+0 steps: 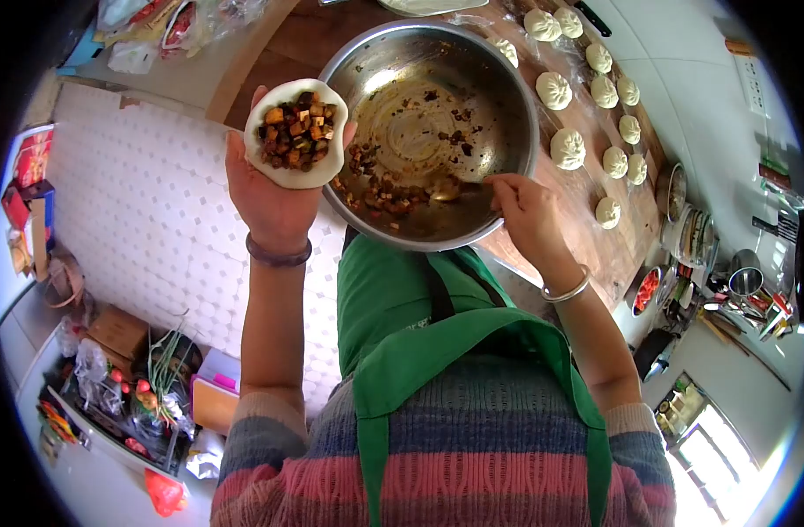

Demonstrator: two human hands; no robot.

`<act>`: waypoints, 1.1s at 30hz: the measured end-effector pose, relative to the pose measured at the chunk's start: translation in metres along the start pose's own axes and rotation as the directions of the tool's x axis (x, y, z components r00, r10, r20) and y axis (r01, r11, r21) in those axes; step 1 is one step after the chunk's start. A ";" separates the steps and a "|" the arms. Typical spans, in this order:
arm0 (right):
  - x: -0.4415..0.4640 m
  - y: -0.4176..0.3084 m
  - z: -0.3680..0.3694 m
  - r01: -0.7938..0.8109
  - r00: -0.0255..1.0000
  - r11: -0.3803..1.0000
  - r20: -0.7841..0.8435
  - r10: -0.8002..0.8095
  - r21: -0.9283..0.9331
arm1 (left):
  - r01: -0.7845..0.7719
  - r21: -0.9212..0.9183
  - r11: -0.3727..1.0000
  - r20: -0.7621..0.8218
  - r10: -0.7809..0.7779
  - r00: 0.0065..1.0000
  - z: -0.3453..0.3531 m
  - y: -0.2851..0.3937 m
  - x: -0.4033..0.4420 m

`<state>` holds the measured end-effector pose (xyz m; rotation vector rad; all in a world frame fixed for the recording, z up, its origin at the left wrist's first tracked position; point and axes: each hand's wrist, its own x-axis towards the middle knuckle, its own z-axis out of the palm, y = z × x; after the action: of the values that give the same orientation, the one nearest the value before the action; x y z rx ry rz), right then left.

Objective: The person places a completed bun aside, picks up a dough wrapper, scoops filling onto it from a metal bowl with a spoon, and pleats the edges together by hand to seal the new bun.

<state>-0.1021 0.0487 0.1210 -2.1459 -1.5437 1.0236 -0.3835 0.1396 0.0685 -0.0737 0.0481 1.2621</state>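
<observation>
On the palm of my left hand (283, 206) rests a round dough wrapper (296, 177), its edge cupped by my fingers and thumb. Diced brown and orange filling (296, 132) is heaped in its middle. My right hand (526, 206) reaches over the near right rim of a large steel bowl (402, 105), fingers closed on a spoon (447, 188). The spoon's head lies low in the bowl, beside a small heap of leftover filling (389, 195). Oily smears and scattered bits coat the bowl's inside.
Several pleated buns (568, 149) sit on the wooden table (542, 237) to the right of the bowl. A dark-handled knife (593, 18) lies at its far edge. Stacked plates (692, 237) and a bowl of red pieces (648, 290) stand farther right. Plastic bags (191, 31) lie at the far left.
</observation>
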 end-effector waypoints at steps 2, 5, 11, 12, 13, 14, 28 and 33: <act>0.003 -0.003 0.010 -0.132 0.986 0.975 0.123 0.111 0.179 | -0.003 -0.011 1.000 0.006 0.003 1.000 0.000 -0.003 -0.001; 0.014 -0.007 0.027 -0.283 0.947 0.868 0.260 0.187 0.408 | -0.024 -0.018 1.000 -0.006 0.024 1.000 0.004 -0.006 -0.001; 0.034 -0.016 0.050 -0.381 0.920 0.613 0.348 0.179 0.692 | -0.030 -0.013 0.999 -0.026 0.030 0.999 0.006 -0.006 -0.001; 0.038 -0.013 0.054 -0.381 0.921 0.581 0.352 0.167 0.719 | -0.031 -0.025 0.999 -0.023 0.031 0.999 0.006 -0.007 0.000; 0.041 -0.012 0.057 -0.379 0.922 0.549 0.355 0.156 0.745 | -0.032 -0.036 0.999 -0.019 0.031 0.999 0.005 -0.007 0.000; 0.043 -0.012 0.059 -0.392 0.917 0.523 0.365 0.159 0.757 | -0.031 -0.036 0.999 -0.018 0.030 0.999 0.006 -0.006 0.001; 0.035 -0.032 -0.009 -0.130 0.991 0.389 0.105 0.084 0.912 | -0.081 0.492 0.867 -0.046 0.119 0.992 0.031 -0.011 0.006; 0.010 -0.071 -0.036 0.024 0.999 0.554 -0.038 0.014 0.832 | 0.053 0.365 0.929 -0.304 0.066 0.950 0.047 -0.037 0.018</act>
<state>-0.1243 0.0900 0.1862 -1.4336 -0.7378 1.3375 -0.3433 0.1499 0.1146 0.0544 0.5606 1.2193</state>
